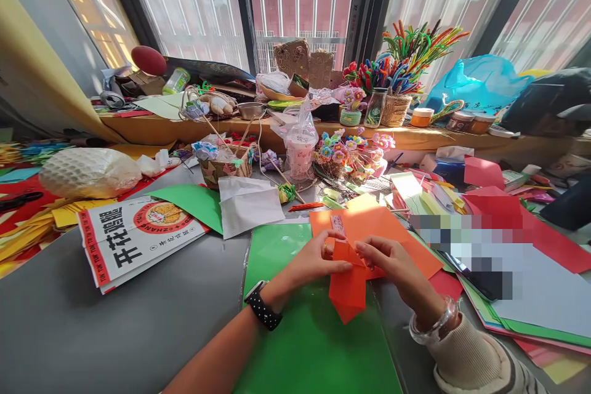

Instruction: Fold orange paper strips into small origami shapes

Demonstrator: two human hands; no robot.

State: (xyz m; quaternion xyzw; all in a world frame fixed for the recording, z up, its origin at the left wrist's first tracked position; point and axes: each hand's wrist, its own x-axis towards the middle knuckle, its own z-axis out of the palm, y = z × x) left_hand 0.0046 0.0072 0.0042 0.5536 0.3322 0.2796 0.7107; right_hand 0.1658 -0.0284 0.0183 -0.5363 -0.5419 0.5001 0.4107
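Observation:
A folded piece of orange paper (347,292) hangs between my two hands, its lower end coming to a point. My left hand (318,258) grips it from the left, thumb in front and fingers around its upper edge. From the right, my right hand (385,258) pinches the paper's upper right part between thumb and fingertips. Below the hands lies a glossy green mat (318,345). Flat orange sheets (410,246) lie just behind the fingers, and a small patterned strip (338,225) shows above the left fingertips.
At left lies a printed paper bag (138,246) beside a green sheet (194,203). A woven basket (226,171), a pink drink cup (302,157) and crocheted flowers (341,154) stand behind. At right, a phone (480,280) rests on stacked paper (549,289).

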